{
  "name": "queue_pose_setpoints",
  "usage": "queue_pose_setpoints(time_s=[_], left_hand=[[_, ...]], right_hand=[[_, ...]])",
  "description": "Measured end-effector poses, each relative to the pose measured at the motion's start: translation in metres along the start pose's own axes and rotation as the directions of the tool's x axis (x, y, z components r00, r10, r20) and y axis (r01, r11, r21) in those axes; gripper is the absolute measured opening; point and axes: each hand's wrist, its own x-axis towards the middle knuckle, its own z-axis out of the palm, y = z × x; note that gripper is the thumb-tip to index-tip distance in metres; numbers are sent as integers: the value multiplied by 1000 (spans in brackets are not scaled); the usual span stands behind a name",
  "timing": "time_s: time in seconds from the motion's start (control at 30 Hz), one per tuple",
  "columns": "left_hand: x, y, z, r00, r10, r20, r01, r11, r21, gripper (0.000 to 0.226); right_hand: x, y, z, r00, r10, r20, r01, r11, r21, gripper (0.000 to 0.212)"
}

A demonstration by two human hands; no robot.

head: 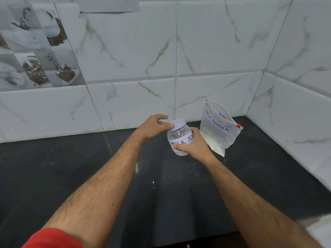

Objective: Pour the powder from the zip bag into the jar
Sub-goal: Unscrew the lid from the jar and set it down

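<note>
A clear plastic jar [179, 139] with a white label reading "MILK POW…" is held tilted just above the black counter. Its pale lilac lid [178, 123] sits on top. My right hand [194, 145] wraps around the jar's body from the right. My left hand [154, 126] grips the lid from the left with thumb and fingers. A clear zip bag [219, 128] marked "MILK POWDER" leans against the back wall to the right of the jar, white powder settled in its lower part and a red slider at its right end.
The black counter [125, 176] carries a few specks of white powder near its middle. White marble-pattern tiled walls [197, 51] close the back and the right side, forming a corner behind the bag.
</note>
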Motion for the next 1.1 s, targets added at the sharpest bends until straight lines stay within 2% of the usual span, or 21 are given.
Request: queue_pose_setpoints(time_s=[0.13,0.27,0.33,0.43,0.5,0.57,0.63,0.73,0.8,0.87,1.0,1.1], left_hand=[[-1,3,2,1000,17,-23,-17,1000,13,74],[-1,11,10,998,52,22,-51,998,-23,80],[-2,15,14,998,57,36,-56,998,-13,69],[-5,19,16,996,73,48,-71,996,-45,39],[-6,19,15,994,90,54,-88,995,-41,33],[-4,13,10,992,98,82,-98,995,-3,38],[1,7,5,993,65,102,-74,993,87,53],[6,6,-2,999,-32,20,28,978,208,77],[8,9,-2,999,-28,-21,32,974,224,85],[9,13,2,1000,11,7,-12,976,217,83],[8,19,14,995,69,75,-83,974,209,61],[7,19,15,991,47,126,-81,957,278,62]], right_hand=[[-5,-2,3,999,-30,22,30,1000,7,79],[-11,-7,13,996,-66,66,68,997,-30,80],[-13,-7,15,995,-78,67,81,996,-36,82],[-13,-7,11,996,-77,48,79,996,-34,80],[-12,-7,7,997,-69,35,70,997,-31,80],[-9,-6,4,998,-59,18,59,998,-15,80],[-7,-5,1,999,-48,11,48,999,-13,81],[-7,-4,0,999,-45,17,46,999,-27,83],[-8,-3,1,999,-41,22,41,999,-12,83],[-11,-3,5,999,-46,28,46,999,-1,81],[-13,-5,10,997,-63,52,64,998,-14,81],[-12,-1,8,997,-59,57,60,998,-21,84]])
